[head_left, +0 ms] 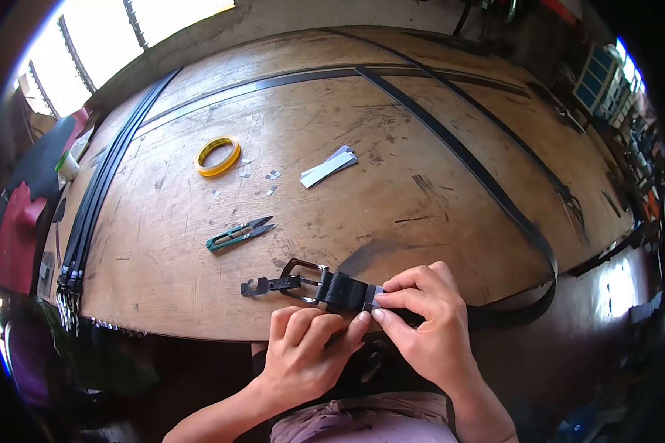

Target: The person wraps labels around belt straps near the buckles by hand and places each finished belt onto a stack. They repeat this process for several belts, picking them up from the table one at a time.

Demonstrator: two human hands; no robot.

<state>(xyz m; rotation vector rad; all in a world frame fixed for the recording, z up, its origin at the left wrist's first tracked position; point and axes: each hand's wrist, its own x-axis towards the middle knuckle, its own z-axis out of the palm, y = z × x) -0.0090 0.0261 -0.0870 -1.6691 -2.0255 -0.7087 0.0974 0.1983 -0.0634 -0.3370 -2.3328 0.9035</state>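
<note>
A black belt's metal buckle (304, 281) lies at the table's near edge, its strap running right beneath my fingers. My right hand (428, 317) pinches a small pale strip (374, 297) against the strap, just right of the buckle. Curled fingers of my left hand (307, 347) rest below the buckle, with the thumb at the strap's lower edge beside the strip. Green-handled thread snips (240, 233) lie up and left of the buckle. Farther off are a yellow tape roll (218, 156) and a small stack of white strips (328, 167).
Several black belts (111, 173) lie bundled along the left of the wooden table (162, 280). Long black straps (451, 140) cross its back and right side, one looping over the right edge. Small scraps (273, 175) lie near the tape roll.
</note>
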